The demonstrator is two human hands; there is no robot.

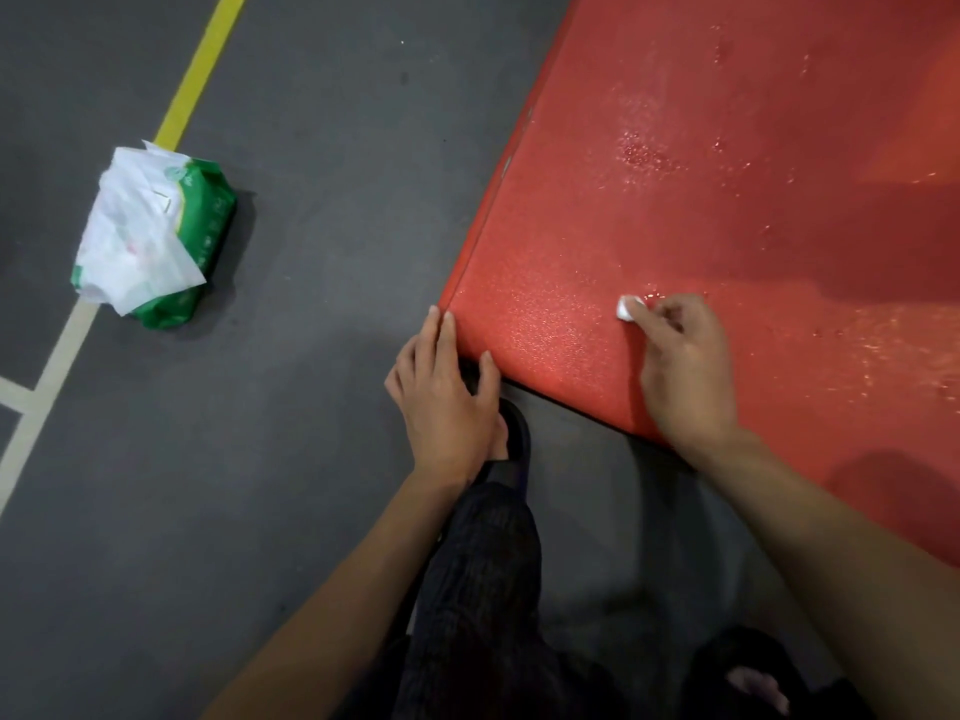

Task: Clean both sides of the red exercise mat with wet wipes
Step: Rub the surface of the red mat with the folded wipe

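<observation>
The red exercise mat (727,200) lies flat on the grey floor and fills the upper right, its surface glistening with wet streaks. My right hand (680,366) rests on the mat near its front corner, fingers pinched on a small balled white wet wipe (627,308). My left hand (447,397) holds the mat's near corner, fingertips on its edge, thumb on the front side. A green pack of wet wipes (156,236), with loose white sheets spilling over its top, lies on the floor to the left, well away from both hands.
The grey floor (311,200) has a yellow line (202,70) and a pale line (47,376) running past the pack. My leg in dark trousers and a dark sandal (511,444) sit just under the mat's corner; my other foot (753,683) is at the bottom right.
</observation>
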